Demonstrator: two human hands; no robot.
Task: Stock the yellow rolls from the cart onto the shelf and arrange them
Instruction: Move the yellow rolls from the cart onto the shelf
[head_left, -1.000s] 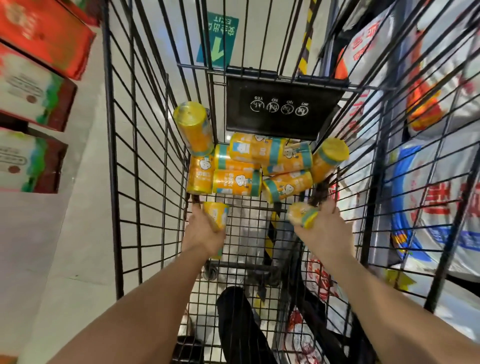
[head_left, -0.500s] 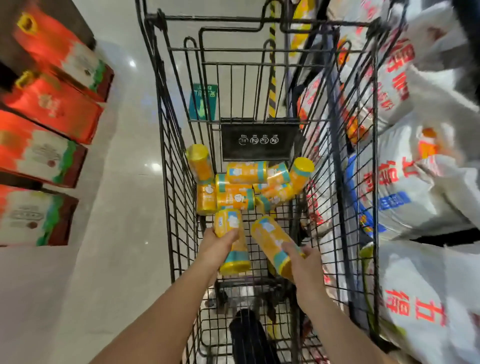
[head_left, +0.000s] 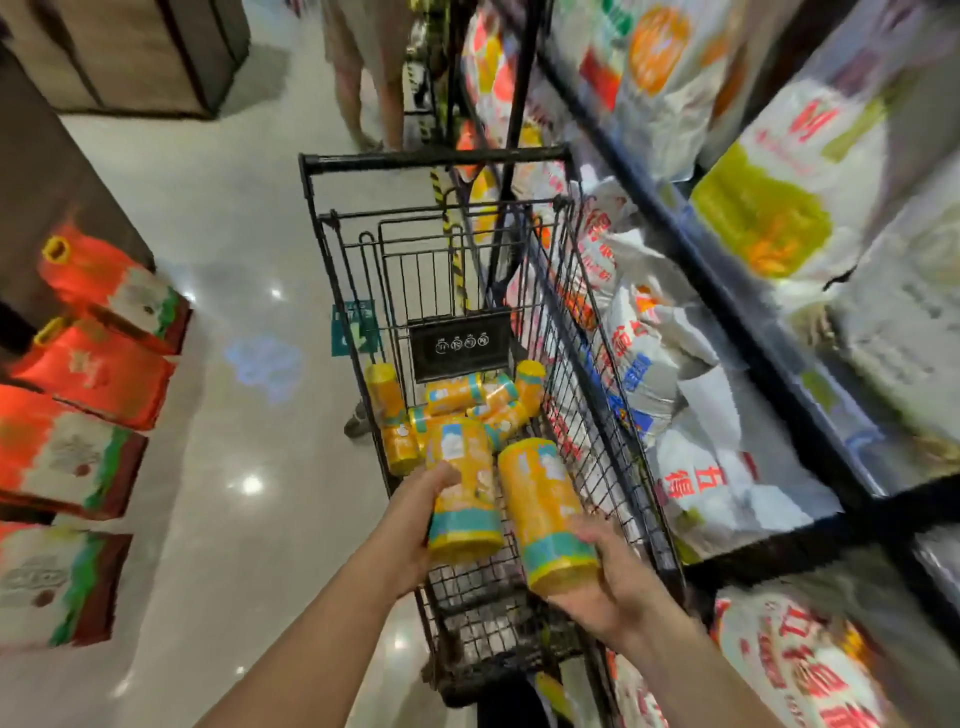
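Shiny pale floor (head_left: 234, 234) with ceiling lights glaring off it, and a green sticker (head_left: 354, 327) stuck down further up. Red boxes (head_left: 98, 374) line the left, dark metal racking (head_left: 779, 545) stuffed with white sacks (head_left: 691, 467) runs along the right. The right side's pretty blurry.

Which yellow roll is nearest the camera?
The right roll, gripped at its teal-banded end by the right hand. The left roll, in the left hand, is farther; other rolls lie in the cart.
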